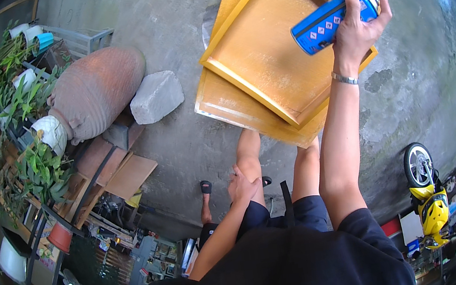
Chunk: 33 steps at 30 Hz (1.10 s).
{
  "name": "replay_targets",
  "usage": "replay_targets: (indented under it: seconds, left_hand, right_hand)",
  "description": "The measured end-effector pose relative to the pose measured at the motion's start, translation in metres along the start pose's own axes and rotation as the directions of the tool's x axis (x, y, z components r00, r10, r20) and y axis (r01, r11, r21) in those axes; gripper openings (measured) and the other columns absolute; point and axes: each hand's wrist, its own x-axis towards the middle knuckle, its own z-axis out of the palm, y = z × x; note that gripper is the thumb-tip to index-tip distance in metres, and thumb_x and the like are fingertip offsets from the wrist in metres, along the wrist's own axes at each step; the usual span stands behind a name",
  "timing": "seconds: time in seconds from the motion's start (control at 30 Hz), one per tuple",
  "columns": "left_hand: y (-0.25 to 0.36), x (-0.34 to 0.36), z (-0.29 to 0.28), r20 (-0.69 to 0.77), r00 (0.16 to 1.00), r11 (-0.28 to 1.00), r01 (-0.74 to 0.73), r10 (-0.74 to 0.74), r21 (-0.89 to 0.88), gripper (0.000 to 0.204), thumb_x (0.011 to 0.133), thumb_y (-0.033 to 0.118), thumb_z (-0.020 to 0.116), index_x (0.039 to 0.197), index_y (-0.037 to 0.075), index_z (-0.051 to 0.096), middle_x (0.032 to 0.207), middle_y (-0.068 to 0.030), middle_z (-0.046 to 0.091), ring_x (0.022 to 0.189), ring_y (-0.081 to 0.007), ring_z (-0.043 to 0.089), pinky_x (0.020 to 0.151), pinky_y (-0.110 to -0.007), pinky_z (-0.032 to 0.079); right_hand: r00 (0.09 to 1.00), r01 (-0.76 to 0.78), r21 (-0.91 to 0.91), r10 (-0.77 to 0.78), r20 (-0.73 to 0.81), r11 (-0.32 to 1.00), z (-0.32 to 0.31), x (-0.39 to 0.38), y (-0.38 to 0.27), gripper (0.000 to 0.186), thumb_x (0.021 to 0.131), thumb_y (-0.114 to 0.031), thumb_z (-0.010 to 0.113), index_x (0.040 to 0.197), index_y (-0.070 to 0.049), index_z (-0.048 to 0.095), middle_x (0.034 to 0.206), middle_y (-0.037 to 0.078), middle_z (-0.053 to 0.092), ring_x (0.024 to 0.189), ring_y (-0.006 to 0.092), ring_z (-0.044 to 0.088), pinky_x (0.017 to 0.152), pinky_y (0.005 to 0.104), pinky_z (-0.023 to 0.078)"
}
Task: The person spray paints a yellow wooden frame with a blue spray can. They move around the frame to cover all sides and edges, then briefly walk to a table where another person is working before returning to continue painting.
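Note:
My right hand (356,33) is wrapped round a blue spray can (317,28), tilted on its side with the index finger up at the cap end. The can hangs over the right part of a shallow yellow wooden tray (252,85) with raised edges. Under that tray, turned at an angle to it, lies a larger flat yellow panel (229,107) with worn, whitish edges. My left hand (243,186) rests on my left knee, holding nothing, its fingers laid against the skin. No spray is visible from the can.
On the left, a big clay jar (99,90) lies beside a grey concrete block (157,97), potted plants (43,165) and stacked boards (130,177). Someone's foot in a dark slipper (206,187) shows near my left knee. A yellow motorcycle (434,211) stands at the lower right.

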Motion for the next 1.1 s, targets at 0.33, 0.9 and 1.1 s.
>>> replay_targets:
  seconds: [0.33, 0.9, 1.1]
  left_hand:
    - [-0.016, 0.006, 0.012, -0.02, 1.0, 1.0, 0.005, -0.005, 0.01, 0.115, 0.075, 0.05, 0.085, 0.157, 0.006, 0.018, 0.13, -0.0311, 0.057, 0.107, -0.0462, 0.068, 0.091, -0.05, 0.057]
    - [-0.017, 0.003, 0.015, -0.008, 0.999, 0.999, 0.039, -0.039, 0.019, 0.117, 0.077, 0.049, 0.083, 0.16, 0.006, 0.013, 0.134, -0.0298, 0.056, 0.109, -0.0437, 0.069, 0.092, -0.048, 0.058]
    - [-0.012, 0.003, 0.004, 0.074, 0.995, 0.997, 0.072, -0.07, -0.037, 0.118, 0.075, 0.053, 0.083, 0.16, 0.006, 0.015, 0.143, -0.0317, 0.05, 0.122, -0.045, 0.062, 0.099, -0.051, 0.053]
  right_hand:
    - [0.78, -0.2, -0.312, 0.343, 0.523, 0.929, -0.031, -0.192, -0.053, 0.064, 0.086, -0.02, 0.083, 0.14, -0.005, 0.051, 0.115, 0.015, 0.066, 0.105, 0.026, 0.067, 0.093, 0.0389, 0.054]
    - [0.975, -0.148, -0.218, 0.179, 0.131, 0.965, -0.001, -0.111, -0.05, 0.061, 0.091, -0.012, 0.08, 0.141, -0.005, 0.046, 0.111, 0.011, 0.064, 0.094, 0.0163, 0.064, 0.083, 0.0314, 0.054]
    - [0.833, -0.157, -0.314, 0.296, 0.467, 0.936, -0.029, -0.187, -0.058, 0.066, 0.086, -0.018, 0.083, 0.141, -0.003, 0.051, 0.118, 0.017, 0.065, 0.106, 0.0272, 0.066, 0.094, 0.0387, 0.053]
